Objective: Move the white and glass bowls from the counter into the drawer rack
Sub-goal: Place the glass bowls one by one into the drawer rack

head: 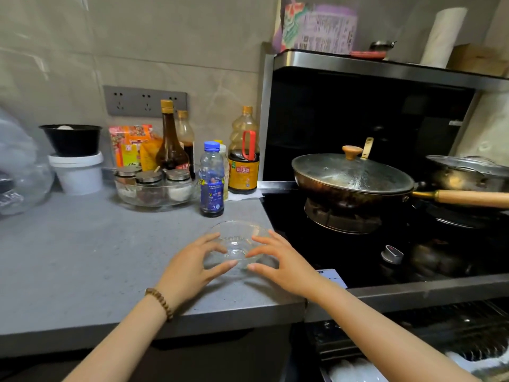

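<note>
A clear glass bowl (237, 245) sits upright on the grey counter (82, 257), close to its right end beside the stove. My left hand (190, 267) curves around the bowl's left side and my right hand (278, 261) around its right side. The fingers of both are spread, with the tips at the bowl's wall and the thumbs at its near side. The bowl rests on the counter. Below the stove at the lower right, the drawer rack (468, 337) stands pulled out, with white dishes (352, 370) in it.
Just behind the bowl stands a blue-capped bottle (211, 180), with sauce bottles (243, 153) and a glass dish of spice jars (155, 186) further back. A lidded wok (352, 177) with a wooden handle sits on the black stove to the right. A white tub (78, 172) stands at the left.
</note>
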Demonstrator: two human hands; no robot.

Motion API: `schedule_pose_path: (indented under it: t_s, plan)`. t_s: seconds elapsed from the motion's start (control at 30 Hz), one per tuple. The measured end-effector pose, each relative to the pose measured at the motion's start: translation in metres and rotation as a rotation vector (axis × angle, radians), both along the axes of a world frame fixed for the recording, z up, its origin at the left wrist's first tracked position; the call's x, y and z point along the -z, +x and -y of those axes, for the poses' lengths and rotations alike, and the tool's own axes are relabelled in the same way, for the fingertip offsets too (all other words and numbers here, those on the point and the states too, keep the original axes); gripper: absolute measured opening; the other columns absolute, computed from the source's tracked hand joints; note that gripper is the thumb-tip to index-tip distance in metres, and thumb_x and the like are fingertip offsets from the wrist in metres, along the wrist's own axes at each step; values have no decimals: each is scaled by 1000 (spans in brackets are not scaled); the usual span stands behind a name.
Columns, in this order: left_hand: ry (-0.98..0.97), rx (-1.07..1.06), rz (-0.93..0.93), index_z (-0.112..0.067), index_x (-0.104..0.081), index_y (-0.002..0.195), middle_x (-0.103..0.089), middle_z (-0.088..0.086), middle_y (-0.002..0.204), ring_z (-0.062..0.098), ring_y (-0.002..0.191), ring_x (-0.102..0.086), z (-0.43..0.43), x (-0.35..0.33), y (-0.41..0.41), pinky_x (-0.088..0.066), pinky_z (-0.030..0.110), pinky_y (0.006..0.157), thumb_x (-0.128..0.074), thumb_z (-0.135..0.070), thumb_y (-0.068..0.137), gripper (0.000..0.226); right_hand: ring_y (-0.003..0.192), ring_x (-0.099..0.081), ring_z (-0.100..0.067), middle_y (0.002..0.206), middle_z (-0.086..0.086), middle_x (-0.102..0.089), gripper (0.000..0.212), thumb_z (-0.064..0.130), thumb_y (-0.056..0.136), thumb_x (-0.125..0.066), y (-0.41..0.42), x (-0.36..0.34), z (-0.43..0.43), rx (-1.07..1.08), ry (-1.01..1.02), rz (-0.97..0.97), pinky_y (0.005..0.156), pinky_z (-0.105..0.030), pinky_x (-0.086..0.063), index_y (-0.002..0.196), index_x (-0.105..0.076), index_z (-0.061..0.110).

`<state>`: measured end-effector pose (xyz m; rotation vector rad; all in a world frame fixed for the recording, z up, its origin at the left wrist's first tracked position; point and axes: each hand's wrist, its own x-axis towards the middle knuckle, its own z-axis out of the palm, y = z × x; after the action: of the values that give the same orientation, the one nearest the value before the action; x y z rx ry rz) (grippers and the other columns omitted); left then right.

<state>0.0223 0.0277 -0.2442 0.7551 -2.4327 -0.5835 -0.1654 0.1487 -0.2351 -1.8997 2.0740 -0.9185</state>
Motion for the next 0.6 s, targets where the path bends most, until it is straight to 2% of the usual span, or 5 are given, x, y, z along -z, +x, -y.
schedule_pose_path:
  t_s: [0.1, 0.23, 0.37, 0.47, 0.6]
  plan:
    - [34, 42, -61, -30, -65, 78, -56, -10, 130, 4, 110, -52, 2, 1, -5, -36, 22, 95, -60, -59, 71, 30, 145, -12, -10, 145, 13, -43, 23, 46, 83, -63, -1, 0, 2, 28, -18, 9, 116, -36, -12, 104, -67, 37]
    - [73, 57, -181, -23, -66, 74, -63, -8, 116, 6, 105, -57, 1, 4, -13, -41, 25, 94, -69, -44, 72, 21, 144, -17, -11, 141, 12, -49, 25, 46, 83, -63, -4, -2, 4, 51, -7, 10, 115, -37, -15, 104, -69, 34]
    - [153, 85, -311, -18, -67, 76, -60, -12, 101, 4, 97, -58, -8, -4, -26, -49, 29, 89, -66, -40, 71, 23, 132, -39, -9, 134, 7, -57, 29, 40, 82, -67, -5, -13, -4, 41, -28, 25, 114, -35, -27, 105, -72, 25]
    - [177, 121, -376, -23, -64, 73, -59, -9, 96, -1, 85, -57, -19, -13, -40, -49, 20, 79, -64, -47, 68, 25, 118, -53, -7, 122, 8, -66, 28, 40, 82, -67, -12, -29, -21, 16, -69, -48, 113, -36, -28, 104, -73, 24]
    - [178, 221, -397, -27, -60, 67, -56, 1, 78, 4, 62, -51, -43, -32, -71, -40, 12, 62, -60, -52, 70, 26, 114, -49, 5, 112, 10, -70, 25, 45, 83, -63, -36, -58, -59, 37, -17, -67, 114, -27, -21, 99, -73, 29]
